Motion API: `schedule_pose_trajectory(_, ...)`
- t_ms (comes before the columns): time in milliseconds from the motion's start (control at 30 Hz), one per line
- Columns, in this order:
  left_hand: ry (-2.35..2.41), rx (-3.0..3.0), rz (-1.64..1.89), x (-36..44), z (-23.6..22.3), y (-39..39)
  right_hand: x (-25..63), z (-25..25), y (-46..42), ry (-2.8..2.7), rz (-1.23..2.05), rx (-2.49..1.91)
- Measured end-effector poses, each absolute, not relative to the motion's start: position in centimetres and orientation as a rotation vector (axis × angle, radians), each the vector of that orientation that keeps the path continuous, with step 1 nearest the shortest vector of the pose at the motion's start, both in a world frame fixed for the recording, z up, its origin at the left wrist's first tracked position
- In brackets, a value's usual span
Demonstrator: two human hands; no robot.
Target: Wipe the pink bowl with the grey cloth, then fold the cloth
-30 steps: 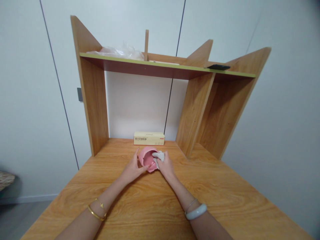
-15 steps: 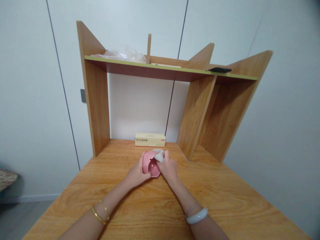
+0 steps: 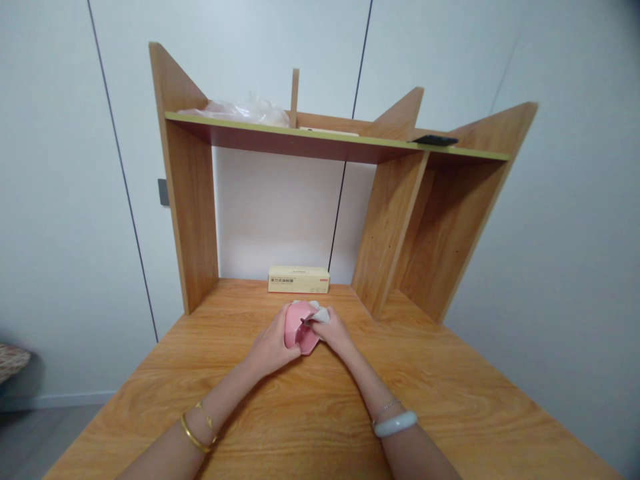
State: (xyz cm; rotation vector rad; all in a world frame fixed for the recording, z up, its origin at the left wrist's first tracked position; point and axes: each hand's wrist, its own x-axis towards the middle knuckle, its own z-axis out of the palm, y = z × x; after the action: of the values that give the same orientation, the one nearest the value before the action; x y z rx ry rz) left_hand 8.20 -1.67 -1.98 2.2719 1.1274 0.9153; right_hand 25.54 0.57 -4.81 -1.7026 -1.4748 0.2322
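A pink bowl (image 3: 297,321) with an angular rim is tilted on its side just above the desk, its opening turned toward me and to the right. My left hand (image 3: 273,347) is closed around its left side, thumb at the lower rim. In my right hand (image 3: 334,331) is a pale grey-white cloth (image 3: 320,316), pinched and pushed against the bowl's rim and opening at the right. Part of the cloth shows behind the bowl's top edge. The right fingertips are partly hidden by the cloth.
A long cream box (image 3: 299,280) with printed lettering lies behind the hands. The wooden desk (image 3: 280,427) carries a shelf unit (image 3: 193,213) at the back. On its upper board are a clear plastic bag (image 3: 245,112) and a flat black object (image 3: 435,140).
My right hand has shifted the cloth further into the bowl's opening, from the upper right rim. The left hand keeps its hold on the bowl. The view has shifted slightly.
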Motion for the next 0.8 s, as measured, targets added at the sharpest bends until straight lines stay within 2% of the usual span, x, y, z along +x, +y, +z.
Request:
schedule_pose_trajectory(167,1.210,2.390,0.833,8.1,-1.6,-2.3,25.3,-3.5,-1.1,-1.630,-0.182,-1.909)
schedule_pose_trajectory(333,1.286,2.497,0.725,7.7,-1.2,-2.6,25.1,-2.9,-2.0,-1.817,-0.519,-1.711)
schedule_pose_trajectory(633,1.232,2.520,0.764,7.7,-1.1,-2.5,25.1,-3.2,-1.5,-1.696,-0.222,-1.842)
schedule_pose_trajectory(800,1.271,2.357,0.933,7.2,-1.8,-1.3,25.2,-4.1,-1.0,-1.552,0.056,-1.691)
